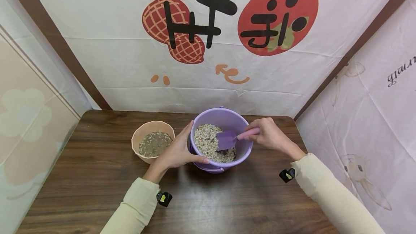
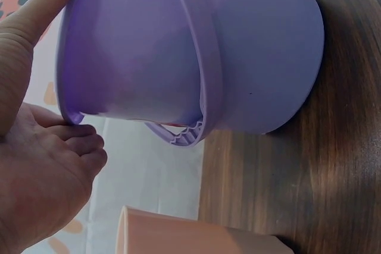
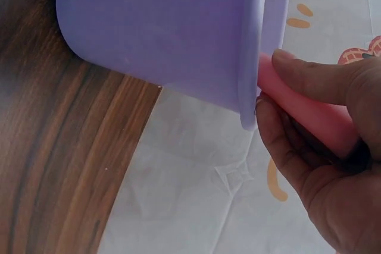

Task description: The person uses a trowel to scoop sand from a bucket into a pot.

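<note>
A purple bucket (image 1: pixel 243 146) (image 2: pixel 238 57) (image 3: pixel 166 28) holding mixed grain stands on the brown wooden table (image 1: pixel 97 176). My left hand (image 1: pixel 177 152) (image 2: pixel 41 165) wraps round the bucket's left side, thumb along the front rim and fingers up the wall. My right hand (image 1: pixel 268 134) (image 3: pixel 321 147) grips the pink handle (image 1: pixel 248 133) (image 3: pixel 309 108) of a small scoop. The scoop's purple blade (image 1: pixel 225 140) rests in the grain (image 1: pixel 208 142) inside the bucket.
A beige bowl (image 1: pixel 149 129) (image 2: pixel 190 233) with darker grain sits just left of the bucket, behind my left hand. Printed cloth walls close the table at the back and both sides. Bare wood lies in front of the bucket.
</note>
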The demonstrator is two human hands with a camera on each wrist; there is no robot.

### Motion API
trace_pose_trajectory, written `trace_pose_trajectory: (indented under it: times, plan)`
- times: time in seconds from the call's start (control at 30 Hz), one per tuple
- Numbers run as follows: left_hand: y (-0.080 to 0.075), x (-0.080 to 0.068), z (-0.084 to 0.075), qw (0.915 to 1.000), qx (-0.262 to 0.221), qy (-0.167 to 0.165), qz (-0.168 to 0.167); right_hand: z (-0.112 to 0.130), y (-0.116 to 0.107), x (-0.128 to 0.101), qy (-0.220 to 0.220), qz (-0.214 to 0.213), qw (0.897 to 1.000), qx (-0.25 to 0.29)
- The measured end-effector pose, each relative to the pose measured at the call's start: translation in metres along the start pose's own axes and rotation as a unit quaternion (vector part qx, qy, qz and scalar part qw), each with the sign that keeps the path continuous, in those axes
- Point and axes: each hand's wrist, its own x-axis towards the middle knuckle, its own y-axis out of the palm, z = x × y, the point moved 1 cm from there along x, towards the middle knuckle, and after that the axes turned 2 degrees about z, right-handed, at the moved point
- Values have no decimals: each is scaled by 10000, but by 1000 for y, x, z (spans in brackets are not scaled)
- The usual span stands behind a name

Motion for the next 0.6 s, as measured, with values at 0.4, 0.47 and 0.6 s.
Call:
trace_pose_trajectory:
  times: [0.4, 0.47, 0.6]
  plan:
    - [0, 0, -1, 10000, -45, -55, -9, 1, 2, 1, 281, -163, 9994, -105]
    - [0, 0, -1, 10000, -32, -57, -14, 1, 3, 1, 264, -187, 9994, -134]
    - [1, 0, 0, 10000, 2, -72, -12, 0, 4, 0, 312, -172, 9993, 67]
